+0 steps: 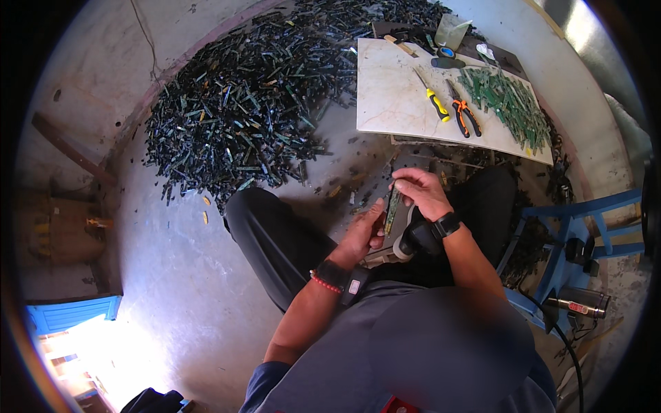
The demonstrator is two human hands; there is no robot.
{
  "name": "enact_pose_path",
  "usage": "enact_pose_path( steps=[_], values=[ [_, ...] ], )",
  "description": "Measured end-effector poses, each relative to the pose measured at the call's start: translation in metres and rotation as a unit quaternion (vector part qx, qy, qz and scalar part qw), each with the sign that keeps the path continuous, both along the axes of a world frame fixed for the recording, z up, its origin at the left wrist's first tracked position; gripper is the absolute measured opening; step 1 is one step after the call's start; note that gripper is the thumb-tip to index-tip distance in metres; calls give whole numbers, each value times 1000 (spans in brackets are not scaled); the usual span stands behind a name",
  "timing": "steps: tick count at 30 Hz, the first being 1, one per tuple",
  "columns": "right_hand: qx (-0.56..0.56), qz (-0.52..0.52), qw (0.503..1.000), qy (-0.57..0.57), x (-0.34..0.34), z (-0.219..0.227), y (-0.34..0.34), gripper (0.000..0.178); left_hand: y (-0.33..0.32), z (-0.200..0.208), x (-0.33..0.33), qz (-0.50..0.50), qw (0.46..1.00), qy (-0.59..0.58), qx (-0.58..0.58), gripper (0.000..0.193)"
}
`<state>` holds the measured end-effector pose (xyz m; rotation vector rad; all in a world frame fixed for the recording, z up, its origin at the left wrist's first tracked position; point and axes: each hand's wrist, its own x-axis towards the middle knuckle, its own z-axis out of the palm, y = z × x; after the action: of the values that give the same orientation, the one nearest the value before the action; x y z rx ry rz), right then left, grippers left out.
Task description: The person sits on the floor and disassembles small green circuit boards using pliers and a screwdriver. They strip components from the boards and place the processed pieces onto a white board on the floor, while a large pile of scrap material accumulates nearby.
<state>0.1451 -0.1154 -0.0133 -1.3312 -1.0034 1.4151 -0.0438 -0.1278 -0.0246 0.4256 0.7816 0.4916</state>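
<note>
A narrow, dull green circuit-board strip (pixel 392 212) stands tilted between my hands, above my lap. My right hand (pixel 423 193) pinches its upper part between thumb and curled fingers. Lower down on its left side, my left hand (pixel 361 233) has its fingers closed about the strip's lower edge; exactly where they touch is hard to see. On the white board (pixel 385 89) ahead lie a yellow-and-black screwdriver (pixel 437 105) and orange-and-black pliers (pixel 465 117). Beside them is a heap of similar green strips (pixel 506 103).
A large pile of dark strips (pixel 234 117) covers the floor at the far left. The board also bears a tape roll (pixel 446 52); a translucent cup (pixel 451 31) stands behind. At right are a blue stool (pixel 551 275) and a metal flask (pixel 582 301); a black cable (pixel 570 351) runs nearby.
</note>
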Motion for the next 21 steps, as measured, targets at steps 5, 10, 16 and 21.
enact_pose_path(
  steps=[5, 10, 16, 21],
  values=[
    [-29, 70, 995, -62, -15, 3, 9, 19, -1, 3, -1, -30, 997, 41, 58, 42],
    [-22, 86, 995, -54, -27, 1, 10, 24, -2, 9, -3, -40, 989, 95, 103, 46],
    [-38, 59, 998, 1, -33, 1, -4, 37, -1, -12, -1, 59, 982, 132, 124, 57],
    [-2, 153, 982, -106, -20, 11, -28, 47, 1, -13, -3, 54, 980, 152, 116, 60]
  ],
)
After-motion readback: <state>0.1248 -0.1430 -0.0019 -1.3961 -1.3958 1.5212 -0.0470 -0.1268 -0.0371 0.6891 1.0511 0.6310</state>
